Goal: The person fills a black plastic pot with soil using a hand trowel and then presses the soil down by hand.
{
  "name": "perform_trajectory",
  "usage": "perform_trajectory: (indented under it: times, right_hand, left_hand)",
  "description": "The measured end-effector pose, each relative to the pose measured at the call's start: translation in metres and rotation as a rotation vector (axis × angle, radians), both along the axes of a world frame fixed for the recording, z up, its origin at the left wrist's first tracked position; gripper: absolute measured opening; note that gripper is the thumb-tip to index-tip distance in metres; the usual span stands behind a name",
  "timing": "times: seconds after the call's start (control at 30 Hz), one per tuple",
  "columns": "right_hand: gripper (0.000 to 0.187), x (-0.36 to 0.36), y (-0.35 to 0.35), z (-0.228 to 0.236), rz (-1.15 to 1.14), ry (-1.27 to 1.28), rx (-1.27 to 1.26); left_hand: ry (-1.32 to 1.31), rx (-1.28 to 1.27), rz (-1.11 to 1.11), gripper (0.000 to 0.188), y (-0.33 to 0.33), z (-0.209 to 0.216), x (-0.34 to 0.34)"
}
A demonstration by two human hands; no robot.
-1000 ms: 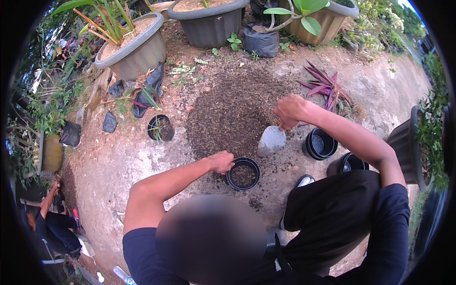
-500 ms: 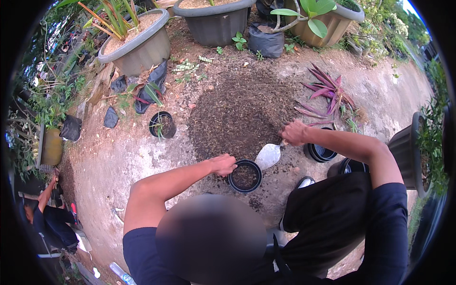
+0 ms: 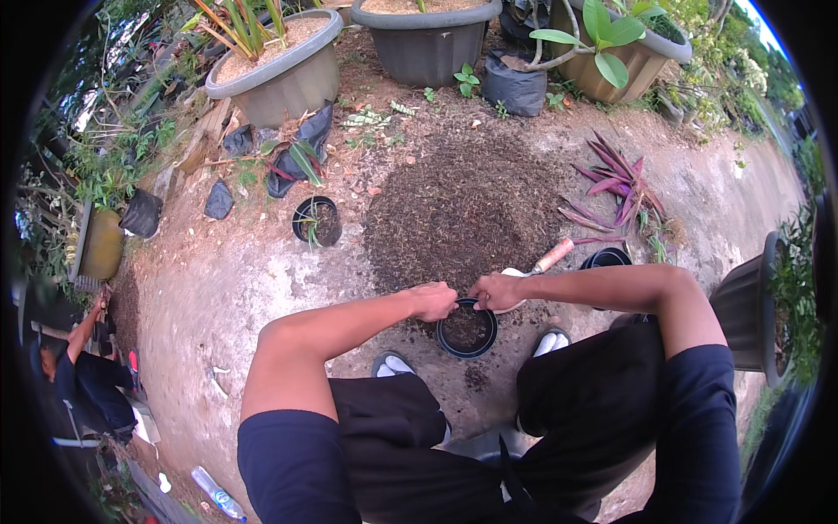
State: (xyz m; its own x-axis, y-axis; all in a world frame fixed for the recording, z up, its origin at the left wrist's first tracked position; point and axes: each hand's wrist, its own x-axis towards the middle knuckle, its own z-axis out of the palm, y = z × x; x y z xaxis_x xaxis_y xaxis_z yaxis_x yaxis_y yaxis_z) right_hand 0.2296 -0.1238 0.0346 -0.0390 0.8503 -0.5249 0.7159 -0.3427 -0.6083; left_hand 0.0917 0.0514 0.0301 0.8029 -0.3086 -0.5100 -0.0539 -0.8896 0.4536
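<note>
A round black plastic pot (image 3: pixel 467 354) with dark soil in it stands on the ground between my feet. My left hand (image 3: pixel 434 301) is closed on its far left rim. At the far right rim my right hand (image 3: pixel 496 292) pinches the edge, fingers bent. Just beyond the right wrist lies a trowel with a reddish wooden handle (image 3: pixel 554 255), its pale blade partly covered by my right hand and forearm. A broad patch of dark loose soil (image 3: pixel 463 210) spreads on the ground past both hands.
Purple-leaved plants (image 3: pixel 620 183) lie right of the soil. Empty black pots (image 3: pixel 607 258) stand by my right forearm, a small potted plant (image 3: pixel 316 222) at left. Large planters (image 3: pixel 423 48) line the back. Another person (image 3: pixel 92 384) works at far left, near a plastic bottle (image 3: pixel 218 495).
My right hand has let go of the trowel, which now lies on the soil, and has moved left to the pot's rim. My left hand stays on the rim. The view has shifted slightly.
</note>
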Motion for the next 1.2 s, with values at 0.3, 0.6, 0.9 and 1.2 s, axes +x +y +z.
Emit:
perform_trajectory:
  times: [0.3,0.6,0.9,1.2]
  right_hand:
    - [0.037,0.023,0.025,0.028,0.091,-0.182,0.141]
    - [0.099,-0.02,0.038,0.026,0.291,-0.341,-0.038]
    - [0.07,-0.045,0.033,-0.027,0.189,-0.471,0.013]
    - [0.063,-0.048,0.068,0.001,0.202,-0.323,-0.023]
  left_hand:
    - [0.006,0.009,0.089,0.035,0.0,0.002,-0.012]
    - [0.349,-0.129,0.264,0.045,-0.001,0.027,-0.003]
    - [0.821,-0.164,0.361,0.031,0.0,-0.007,-0.003]
    - [0.909,-0.357,0.456,0.036,0.008,-0.026,-0.015]
